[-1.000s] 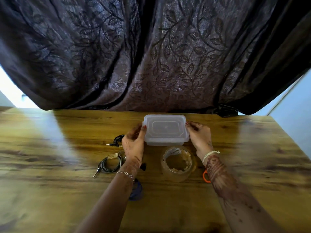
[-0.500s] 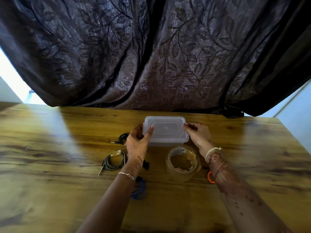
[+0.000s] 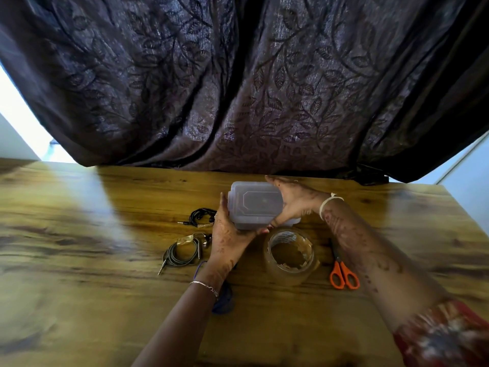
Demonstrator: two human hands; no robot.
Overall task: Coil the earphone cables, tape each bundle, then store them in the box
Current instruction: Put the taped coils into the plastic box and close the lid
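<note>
Box (lidded), left hand gripping, right hand gripping

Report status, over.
Left hand and right hand grip the box, lid on, tilted. Black coil and grey coil outside, left of it. Tape roll close in front.

A: Left arm, lower centre. Findings?
B: Henna-style patterns on the left hand. Thin silver chain bracelet at the wrist. Forearm unsleeved.
A: Right arm, lower right?
B: Similar patterns on the right hand, continuing down the forearm. Pale thread band at the wrist. Red sleeve, pale floral print, blurred, in the corner.
</note>
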